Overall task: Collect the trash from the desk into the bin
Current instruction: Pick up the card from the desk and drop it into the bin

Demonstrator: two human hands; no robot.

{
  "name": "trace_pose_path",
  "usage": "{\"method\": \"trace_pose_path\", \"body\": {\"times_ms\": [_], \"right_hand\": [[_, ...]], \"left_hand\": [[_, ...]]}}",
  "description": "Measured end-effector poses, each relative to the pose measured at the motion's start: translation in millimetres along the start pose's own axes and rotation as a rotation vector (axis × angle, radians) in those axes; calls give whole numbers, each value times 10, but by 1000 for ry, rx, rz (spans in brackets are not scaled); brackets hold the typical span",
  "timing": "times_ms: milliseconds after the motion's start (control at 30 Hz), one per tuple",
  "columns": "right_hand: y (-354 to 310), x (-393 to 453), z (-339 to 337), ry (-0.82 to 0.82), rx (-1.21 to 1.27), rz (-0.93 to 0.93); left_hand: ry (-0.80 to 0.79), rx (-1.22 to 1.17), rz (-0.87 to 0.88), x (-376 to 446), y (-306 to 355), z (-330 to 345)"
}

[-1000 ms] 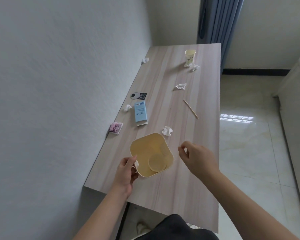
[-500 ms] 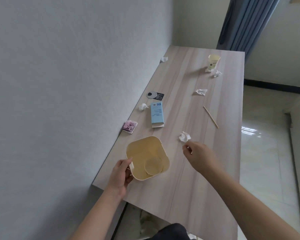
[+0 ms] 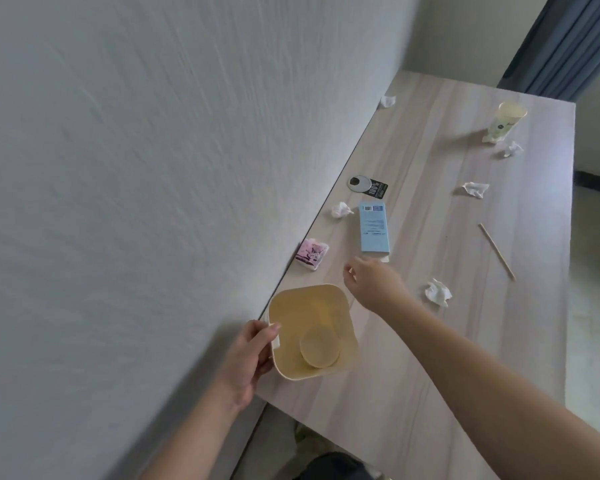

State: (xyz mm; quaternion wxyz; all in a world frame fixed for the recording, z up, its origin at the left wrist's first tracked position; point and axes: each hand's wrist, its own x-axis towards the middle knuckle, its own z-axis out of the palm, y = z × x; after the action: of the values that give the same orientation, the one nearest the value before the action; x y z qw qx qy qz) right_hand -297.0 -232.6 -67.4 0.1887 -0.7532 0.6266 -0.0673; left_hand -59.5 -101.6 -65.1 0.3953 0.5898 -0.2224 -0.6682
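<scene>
Risk: left hand [image 3: 246, 362] grips bin [image 3: 312, 332] rim at desk [image 3: 430, 393] edge; right hand [image 3: 373, 284] loosely curled, empty, could tip it

Matt wood-grain desk [image 3: 430, 341] — crumpled paper [image 3: 438, 292]

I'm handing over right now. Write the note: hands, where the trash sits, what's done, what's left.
Left hand grips the near rim of the yellow bin, which stands on the desk.
Right hand is empty, reaching toward the blue box and pink packet.
Done: one round disc lies in the bin.
Left: five crumpled tissues, nearest; wooden stick; paper cup; black tag.
</scene>
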Motion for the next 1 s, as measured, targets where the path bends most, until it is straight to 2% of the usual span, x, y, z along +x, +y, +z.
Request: {"method": "trace_pose_path", "body": {"times_ms": [133, 200, 400, 533, 600, 700, 867, 1000], "right_hand": [[-141, 423, 254, -177, 42, -67], [-135, 590, 410, -273, -25, -98], [-132, 937, 748, -267, -149, -170], [-164, 1059, 905, -350, -229, -174], [-163, 1019, 960, -320, -260, -188], [-136, 889, 995, -178, -290, -181], [52, 604, 1057, -133, -317, -164], [277, 275, 941, -120, -59, -57]], "left_hand": [[8, 5, -8, 69, 25, 37], [21, -2, -15, 93, 20, 43], [43, -27, -52, 75, -87, -78], [57, -28, -54, 44, -76, -139], [62, -26, -47, 31, -41, -145], [79, -34, -38, 27, 4, -130], [76, -7, -30, 24, 16, -77], [38, 16, -22, 25, 25, -26]]}}
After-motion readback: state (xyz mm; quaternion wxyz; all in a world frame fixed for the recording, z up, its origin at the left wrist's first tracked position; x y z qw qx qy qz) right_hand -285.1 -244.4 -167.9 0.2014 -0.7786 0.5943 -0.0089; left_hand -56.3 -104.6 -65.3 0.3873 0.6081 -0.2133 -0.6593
